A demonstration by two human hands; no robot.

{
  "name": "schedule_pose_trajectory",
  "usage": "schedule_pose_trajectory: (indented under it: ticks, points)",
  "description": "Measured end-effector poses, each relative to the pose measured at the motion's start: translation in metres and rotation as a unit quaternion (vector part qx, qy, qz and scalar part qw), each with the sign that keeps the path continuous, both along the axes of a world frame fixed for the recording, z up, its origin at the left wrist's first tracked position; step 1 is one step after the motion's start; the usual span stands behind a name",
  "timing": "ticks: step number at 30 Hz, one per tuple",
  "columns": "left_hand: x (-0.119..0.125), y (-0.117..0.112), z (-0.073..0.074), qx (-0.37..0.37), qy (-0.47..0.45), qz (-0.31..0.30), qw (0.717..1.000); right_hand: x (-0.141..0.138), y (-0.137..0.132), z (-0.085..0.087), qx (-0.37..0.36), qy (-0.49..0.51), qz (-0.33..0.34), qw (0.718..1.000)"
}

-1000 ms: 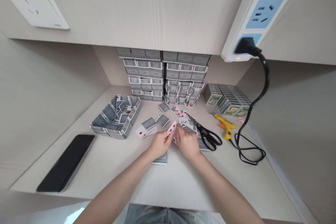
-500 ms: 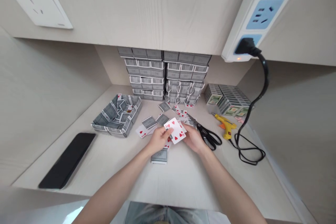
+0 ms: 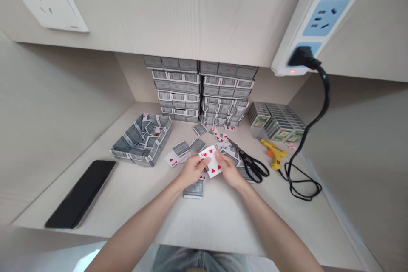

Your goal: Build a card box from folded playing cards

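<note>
Between my two hands is a four of hearts playing card (image 3: 212, 165), face up above the table. My left hand (image 3: 192, 170) pinches its left side with the thumb on top. On its right side, my right hand (image 3: 230, 171) grips it, thumb on the face. Whether more cards lie beneath it I cannot tell. A small folded card piece (image 3: 193, 190) with a grey patterned back lies just below my left hand. Loose cards (image 3: 181, 148), some face down and some showing hearts, are scattered beyond my hands.
Black scissors (image 3: 253, 165) and a yellow glue gun (image 3: 275, 152) lie to the right. A box made of cards (image 3: 156, 151) stands left, near a black phone (image 3: 81, 195). Stacked card boxes (image 3: 178, 87) and packed decks (image 3: 282, 121) stand behind. A power strip (image 3: 309, 29) hangs above.
My right hand has come round onto the card's right side, its thumb now on the face. The card has turned slightly and both hands hold it.
</note>
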State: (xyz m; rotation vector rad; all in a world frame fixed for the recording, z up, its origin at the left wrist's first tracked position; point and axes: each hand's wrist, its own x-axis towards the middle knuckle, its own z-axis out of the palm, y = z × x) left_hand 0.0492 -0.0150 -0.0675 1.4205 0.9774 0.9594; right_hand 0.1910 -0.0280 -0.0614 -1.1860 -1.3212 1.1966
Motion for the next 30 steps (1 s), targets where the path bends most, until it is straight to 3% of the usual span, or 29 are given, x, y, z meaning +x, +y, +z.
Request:
schedule_pose_trajectory:
  ticks: [3, 5, 10, 13, 17, 20, 23, 26, 28, 30]
  points:
    - [0.0, -0.001, 0.001, 0.001, -0.003, -0.001, 1.0, 0.002, 0.0, -0.003, 0.048, -0.088, 0.026, 0.995]
    - [0.0, -0.001, -0.002, 0.007, 0.009, 0.001, 1.0, 0.002, 0.0, -0.005, 0.089, -0.173, 0.001, 0.981]
    - [-0.001, 0.0, -0.01, 0.077, 0.134, 0.067, 0.986, -0.001, -0.002, -0.01, 0.151, -0.401, -0.048, 0.902]
    - [-0.003, -0.003, -0.007, 0.169, 0.198, 0.114, 0.959, -0.002, -0.005, -0.009, 0.169, -0.45, -0.054, 0.875]
    - [-0.006, -0.012, 0.003, 0.278, 0.21, 0.15, 0.925, -0.003, -0.011, -0.001, 0.17, -0.392, -0.036, 0.903]
    - [-0.006, -0.016, 0.008, 0.305, 0.181, 0.184, 0.917, -0.005, -0.014, 0.006, 0.141, -0.305, -0.023, 0.942]
    - [-0.004, -0.016, 0.011, 0.246, 0.088, 0.168, 0.95, -0.009, -0.015, 0.01, 0.075, -0.163, 0.019, 0.984]
    - [0.0, -0.014, 0.012, 0.047, -0.052, 0.038, 0.997, -0.013, -0.012, 0.008, 0.005, -0.03, 0.077, 0.997]
    - [0.001, -0.013, 0.013, -0.074, -0.122, -0.049, 0.988, -0.016, -0.011, 0.005, -0.014, 0.008, 0.089, 0.996]
    - [0.002, -0.013, 0.014, -0.13, -0.153, -0.085, 0.976, -0.019, -0.01, 0.0, -0.02, 0.019, 0.088, 0.996]
